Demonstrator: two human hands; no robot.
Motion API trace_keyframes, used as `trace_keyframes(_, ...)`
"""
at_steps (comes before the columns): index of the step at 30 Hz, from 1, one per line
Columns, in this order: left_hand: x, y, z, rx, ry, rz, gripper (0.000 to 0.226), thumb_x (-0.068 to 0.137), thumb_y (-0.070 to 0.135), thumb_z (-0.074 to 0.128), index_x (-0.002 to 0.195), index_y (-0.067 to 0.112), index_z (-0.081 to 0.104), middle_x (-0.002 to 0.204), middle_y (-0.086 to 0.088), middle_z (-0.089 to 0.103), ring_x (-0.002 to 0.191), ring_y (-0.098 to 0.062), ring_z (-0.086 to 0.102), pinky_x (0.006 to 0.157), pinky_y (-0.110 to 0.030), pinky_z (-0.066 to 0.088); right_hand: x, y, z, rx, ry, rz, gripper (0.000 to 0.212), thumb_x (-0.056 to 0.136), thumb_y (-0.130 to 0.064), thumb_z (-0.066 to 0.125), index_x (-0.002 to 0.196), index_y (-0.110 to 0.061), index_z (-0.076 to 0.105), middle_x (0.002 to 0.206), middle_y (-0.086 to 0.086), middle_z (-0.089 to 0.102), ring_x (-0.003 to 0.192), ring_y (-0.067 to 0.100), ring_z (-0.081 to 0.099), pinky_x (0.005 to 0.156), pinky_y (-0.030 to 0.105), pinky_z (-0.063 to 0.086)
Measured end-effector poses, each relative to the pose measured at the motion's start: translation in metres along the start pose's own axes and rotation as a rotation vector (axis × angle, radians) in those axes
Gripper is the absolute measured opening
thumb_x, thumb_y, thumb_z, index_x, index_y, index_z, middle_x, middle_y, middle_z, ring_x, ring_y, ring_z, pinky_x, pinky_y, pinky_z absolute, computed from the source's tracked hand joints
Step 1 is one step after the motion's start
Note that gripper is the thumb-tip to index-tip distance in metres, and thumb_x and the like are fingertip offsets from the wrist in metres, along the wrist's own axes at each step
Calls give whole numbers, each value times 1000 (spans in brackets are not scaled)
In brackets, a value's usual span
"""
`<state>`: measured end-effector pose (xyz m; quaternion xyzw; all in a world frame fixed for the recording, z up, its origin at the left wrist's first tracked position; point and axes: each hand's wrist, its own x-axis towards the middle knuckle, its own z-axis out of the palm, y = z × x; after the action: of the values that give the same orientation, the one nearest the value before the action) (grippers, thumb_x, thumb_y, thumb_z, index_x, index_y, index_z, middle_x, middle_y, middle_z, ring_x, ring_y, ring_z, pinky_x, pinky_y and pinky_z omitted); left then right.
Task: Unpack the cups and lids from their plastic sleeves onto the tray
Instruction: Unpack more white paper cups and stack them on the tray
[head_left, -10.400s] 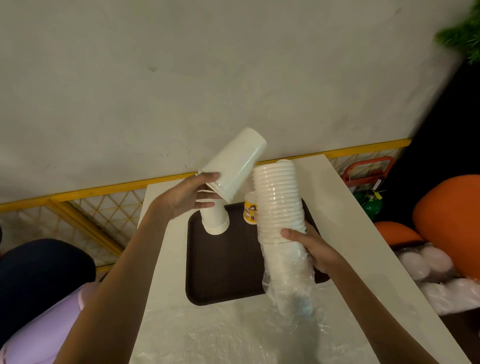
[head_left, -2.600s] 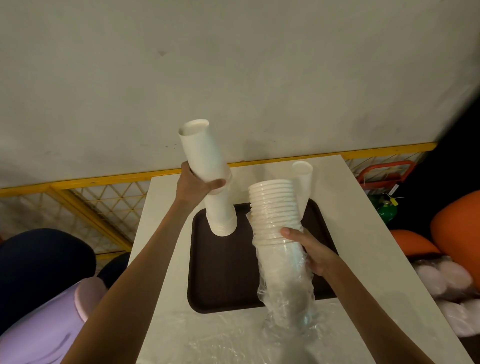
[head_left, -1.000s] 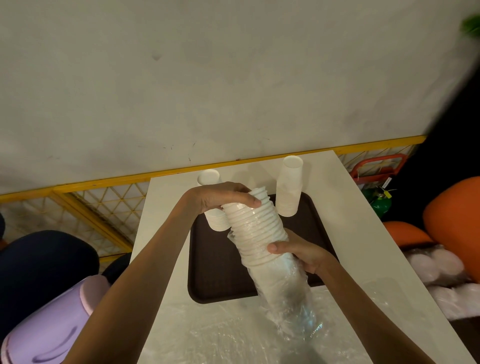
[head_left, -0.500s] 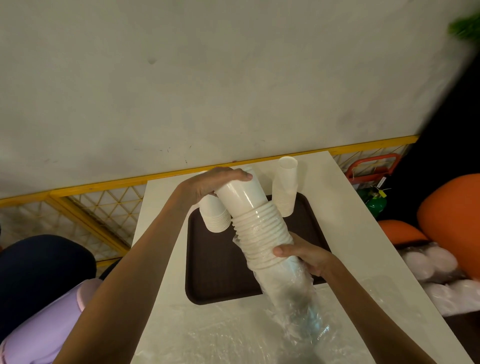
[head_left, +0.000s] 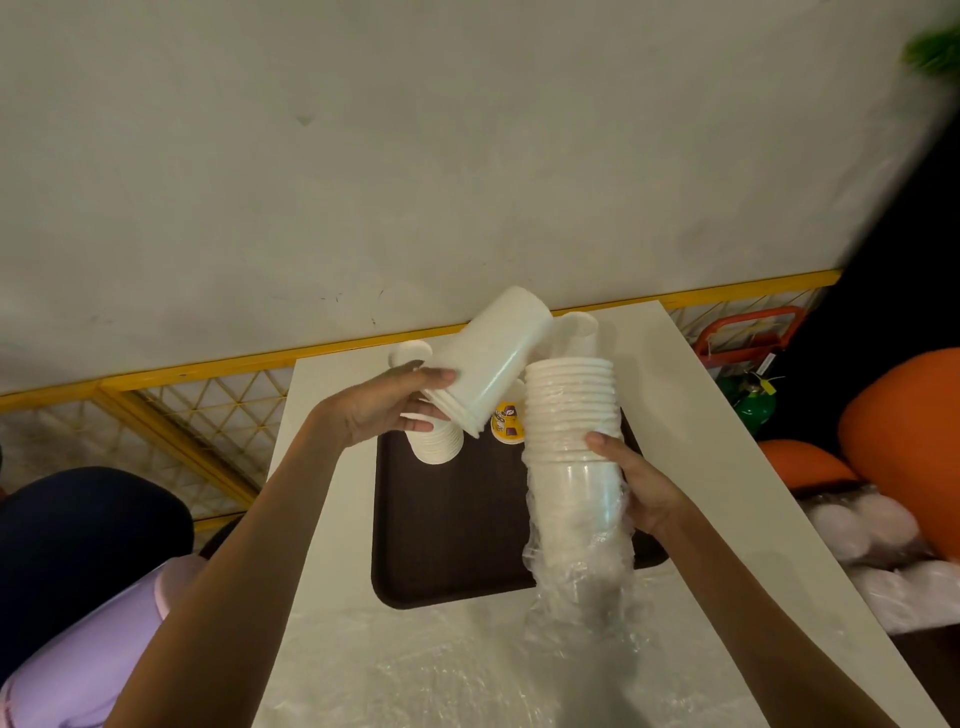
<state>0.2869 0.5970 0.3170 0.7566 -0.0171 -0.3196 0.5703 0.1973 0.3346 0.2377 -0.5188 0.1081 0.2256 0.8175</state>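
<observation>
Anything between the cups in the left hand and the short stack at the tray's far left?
Nothing visible does. The left hand holds the cups tilted just above the short stack on the tray. The small yellow cup stands close beside that stack, on its right.

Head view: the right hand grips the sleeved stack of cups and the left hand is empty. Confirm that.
One thing is wrong: the left hand is not empty. It holds a few nested cups, tilted, above the tray. The right hand does grip the sleeved stack of cups, as the head view shows.
</observation>
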Motion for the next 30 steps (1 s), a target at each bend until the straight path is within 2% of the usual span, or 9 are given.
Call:
trace_keyframes(5,6,-11,3,107,-175,-33,106,23,66,86,116,28,51,112,1,60,106,-14,57,76,-21,52,5,-2,6,-10,2,20,111,11,-52,92,110,-19,56,85,4,75,76,17,72,57,28,56)
trace_keyframes(8,10,-11,-1,173,-173,-32,88,38,54,83,116,29,50,115,2,59,113,-17,52,85,-25,50,9,-3,9,-23,-5,33,110,9,-52,92,108,-19,56,83,4,75,75,16,72,57,28,56)
trace_keyframes(10,14,-10,-10,145,-83,-9,83,42,49,76,118,29,49,117,3,58,115,-17,51,90,-28,47,11,-3,10,-36,-10,50,110,8,-52,91,108,-19,57,83,4,74,75,17,72,57,29,56)
trace_keyframes(12,17,-7,-19,99,37,60,94,41,51,74,126,25,44,121,3,57,115,-16,52,89,-27,49,13,-3,12,-41,-18,64,110,6,-52,91,105,-20,56,80,3,74,73,16,72,57,29,56)
trace_keyframes(14,25,-3,-27,76,211,150,102,43,51,78,133,21,41,122,2,58,114,-15,55,83,-26,51,15,-3,16,-37,-26,70,110,4,-51,91,104,-20,56,77,2,74,70,15,72,55,28,56)
trace_keyframes(16,34,-2,-35,74,392,258,95,49,43,86,129,17,42,118,2,59,110,-13,57,76,-24,55,17,-3,20,-39,-39,71,110,2,-50,90,102,-20,55,74,0,74,68,13,72,53,27,56)
trace_keyframes(21,56,-10,-37,113,739,306,99,63,22,88,139,9,25,134,-7,44,123,-22,45,97,-44,49,26,1,26,-71,-62,73,109,6,-53,90,104,-23,54,77,-2,75,72,12,72,56,26,56)
trace_keyframes(26,75,-27,-34,165,786,233,99,64,18,87,139,7,23,136,-8,43,123,-24,44,96,-40,46,36,5,26,-76,-54,81,109,9,-53,91,108,-24,54,83,-1,75,78,14,72,60,27,56)
trace_keyframes(30,85,-50,-30,139,707,121,105,65,19,87,142,7,16,140,-9,38,128,-27,40,101,-43,43,40,7,26,-66,-56,89,109,9,-53,91,107,-23,54,82,-1,75,77,14,72,60,27,57)
